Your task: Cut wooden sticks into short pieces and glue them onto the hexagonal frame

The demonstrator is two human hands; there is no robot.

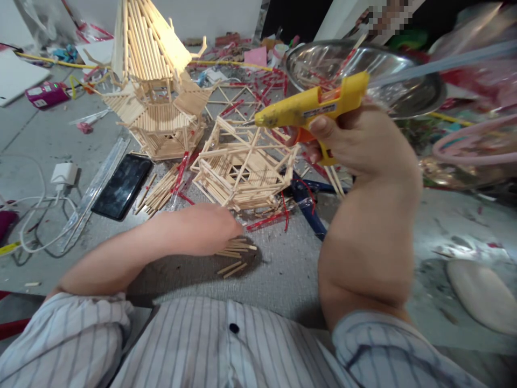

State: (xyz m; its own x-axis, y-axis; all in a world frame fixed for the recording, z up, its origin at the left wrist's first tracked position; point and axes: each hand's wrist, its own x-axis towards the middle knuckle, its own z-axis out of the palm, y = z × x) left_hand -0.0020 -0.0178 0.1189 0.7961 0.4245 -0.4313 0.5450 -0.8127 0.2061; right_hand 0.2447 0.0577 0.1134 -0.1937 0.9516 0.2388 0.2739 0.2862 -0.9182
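Observation:
My right hand (343, 134) is wrapped round a yellow hot glue gun (299, 108) with an orange trigger. The gun's nozzle points left, above a six-sided frame of thin wooden sticks (242, 172) on the table. Low in front of that frame, my left hand (220, 229) is bent downward over a few short sticks (236, 249); its fingers are hidden behind the back of the hand. Behind the frame to the left stands a pagoda-like stick model (161, 108) with a tall slatted roof.
A black phone (123, 186) lies at left beside loose sticks (161, 191) and a white charger (63, 175). Dark blue-handled pliers (309, 210) rest right of the frame. A metal basin (420, 99) stands behind my right hand; a pale computer mouse (482, 293) is at far right.

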